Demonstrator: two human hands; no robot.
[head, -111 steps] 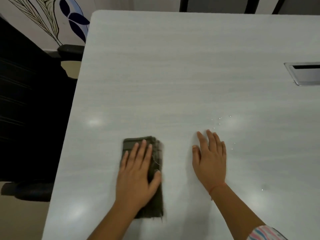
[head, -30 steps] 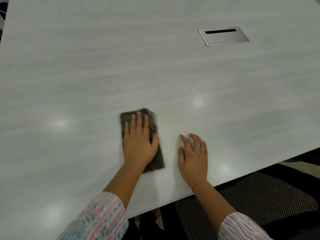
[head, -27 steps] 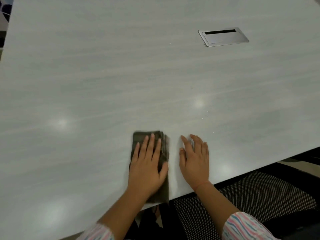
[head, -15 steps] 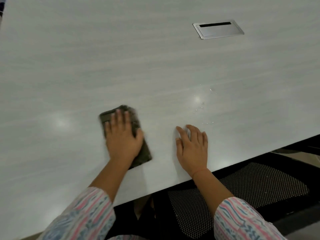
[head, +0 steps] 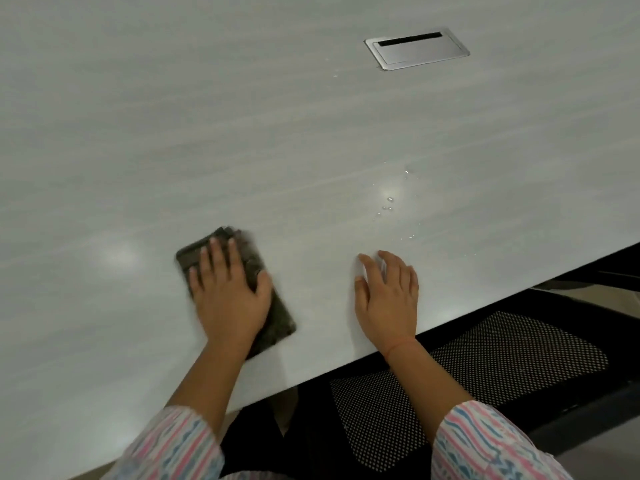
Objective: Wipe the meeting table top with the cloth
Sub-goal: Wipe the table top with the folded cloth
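Note:
A folded dark olive cloth (head: 277, 322) lies flat on the pale grey meeting table top (head: 242, 133), near its front edge. My left hand (head: 228, 292) presses down on the cloth with straight, spread fingers and covers most of it. My right hand (head: 389, 296) rests flat on the bare table to the right of the cloth, fingers straight, holding nothing. A scatter of small water droplets (head: 389, 204) sits on the table beyond my right hand.
A metal cable hatch (head: 417, 50) is set flush into the table at the far right. Under the front edge stands a black mesh office chair (head: 485, 368). The table edge runs diagonally from lower left to upper right.
My left hand keeps sliding the cloth back and forth near the front edge; since half a second ago it has shifted slightly. My right hand stays planted on the table.

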